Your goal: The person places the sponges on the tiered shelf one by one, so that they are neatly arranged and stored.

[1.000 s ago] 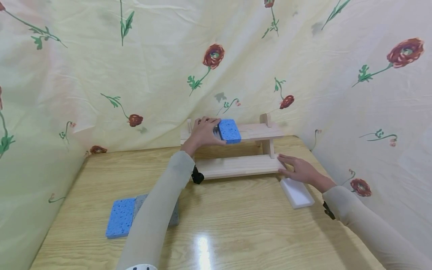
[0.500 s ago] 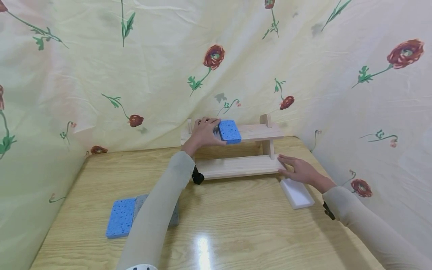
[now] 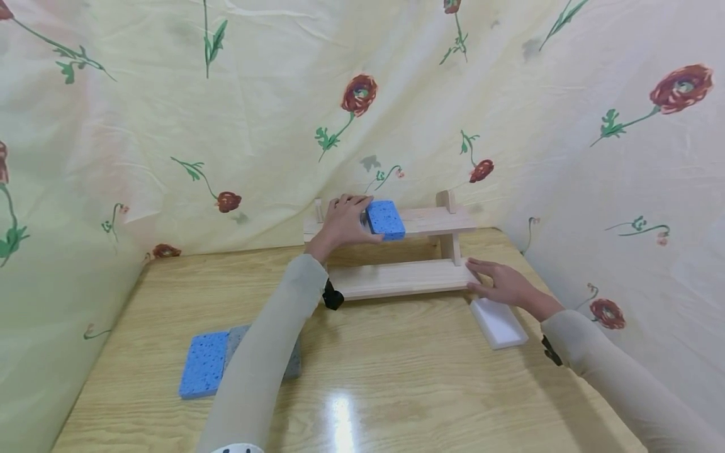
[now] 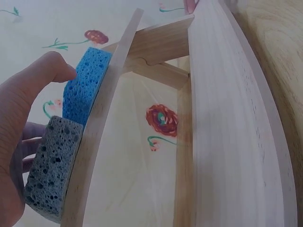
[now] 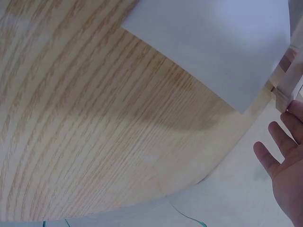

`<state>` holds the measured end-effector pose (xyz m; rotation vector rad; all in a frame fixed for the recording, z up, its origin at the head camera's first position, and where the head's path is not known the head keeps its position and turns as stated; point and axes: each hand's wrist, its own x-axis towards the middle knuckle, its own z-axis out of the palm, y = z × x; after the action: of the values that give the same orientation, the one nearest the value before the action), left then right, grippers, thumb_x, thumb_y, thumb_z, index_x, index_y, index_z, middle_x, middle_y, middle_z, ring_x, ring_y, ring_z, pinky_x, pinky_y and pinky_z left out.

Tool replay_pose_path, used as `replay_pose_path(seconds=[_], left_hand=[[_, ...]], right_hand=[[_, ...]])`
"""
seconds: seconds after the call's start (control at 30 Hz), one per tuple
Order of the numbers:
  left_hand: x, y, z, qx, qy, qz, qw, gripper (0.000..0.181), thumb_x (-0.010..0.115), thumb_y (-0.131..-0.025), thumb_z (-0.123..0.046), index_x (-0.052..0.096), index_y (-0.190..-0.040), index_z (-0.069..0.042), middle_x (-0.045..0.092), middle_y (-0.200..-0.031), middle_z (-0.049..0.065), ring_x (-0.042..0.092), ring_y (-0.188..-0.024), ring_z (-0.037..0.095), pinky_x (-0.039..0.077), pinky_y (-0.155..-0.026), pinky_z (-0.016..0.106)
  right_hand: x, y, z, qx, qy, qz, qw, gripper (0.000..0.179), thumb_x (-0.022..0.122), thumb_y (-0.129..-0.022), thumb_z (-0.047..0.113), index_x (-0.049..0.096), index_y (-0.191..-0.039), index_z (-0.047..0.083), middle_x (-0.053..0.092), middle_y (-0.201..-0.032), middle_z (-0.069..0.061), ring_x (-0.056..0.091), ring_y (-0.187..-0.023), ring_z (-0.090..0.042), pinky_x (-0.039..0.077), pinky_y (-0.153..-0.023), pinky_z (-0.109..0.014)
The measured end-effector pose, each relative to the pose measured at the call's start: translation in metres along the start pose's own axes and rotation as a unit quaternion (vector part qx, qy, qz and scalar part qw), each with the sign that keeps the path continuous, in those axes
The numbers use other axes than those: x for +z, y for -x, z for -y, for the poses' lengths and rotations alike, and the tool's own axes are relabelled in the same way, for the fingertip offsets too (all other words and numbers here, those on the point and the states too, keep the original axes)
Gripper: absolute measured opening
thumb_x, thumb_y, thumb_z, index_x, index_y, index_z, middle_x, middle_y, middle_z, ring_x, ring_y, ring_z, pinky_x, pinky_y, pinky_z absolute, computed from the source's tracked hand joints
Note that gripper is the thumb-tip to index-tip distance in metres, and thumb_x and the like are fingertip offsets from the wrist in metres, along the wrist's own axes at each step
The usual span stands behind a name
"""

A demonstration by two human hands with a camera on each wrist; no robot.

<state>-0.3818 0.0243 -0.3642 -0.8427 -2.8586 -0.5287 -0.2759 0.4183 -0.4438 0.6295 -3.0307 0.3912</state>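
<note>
Cream fabric printed with red flowers and green leaves hung, slightly creased, behind and along both sides of a light wood-grain tabletop, which caught a bright white reflection.

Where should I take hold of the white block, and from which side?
Probably pinch the white block by its long edges at the near end, coming from above on the wearer's side: it lies flat, that end uncovered, while the right hand overlaps its far end in the head view.
</note>
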Motion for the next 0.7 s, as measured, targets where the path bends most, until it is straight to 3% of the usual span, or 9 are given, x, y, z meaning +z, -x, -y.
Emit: replay_pose_path(seconds=[0.33, 0.7], left_hand=[[0.0, 0.007, -0.022, 0.045, 0.004, -0.026, 0.9986, 0.1, 0.074, -0.079, -0.063, 0.034, -0.161, -0.02, 0.043, -0.159, 0.004, 0.035, -0.143, 0.028, 0.027, -0.118, 0.053], [0.007, 0.025, -0.062, 0.112, -0.01, -0.027, 0.9933, 0.099, 0.073, -0.081, -0.062, 0.032, -0.161, -0.021, 0.04, -0.162, 0.0, 0.033, -0.148, 0.027, 0.025, -0.122, 0.052]], right_hand=[[-0.004, 0.001, 0.0, -0.009, 0.003, 0.008, 0.9999, 0.062, 0.065, -0.099, 0.032, 0.051, -0.143, -0.009, 0.049, -0.15, -0.027, 0.047, -0.136, -0.051, 0.04, -0.109, -0.064], [-0.006, -0.002, -0.003, -0.02, 0.006, 0.012, 0.9997, 0.061, 0.066, -0.098, 0.032, 0.053, -0.142, -0.008, 0.051, -0.149, -0.026, 0.052, -0.132, -0.05, 0.041, -0.108, -0.064]])
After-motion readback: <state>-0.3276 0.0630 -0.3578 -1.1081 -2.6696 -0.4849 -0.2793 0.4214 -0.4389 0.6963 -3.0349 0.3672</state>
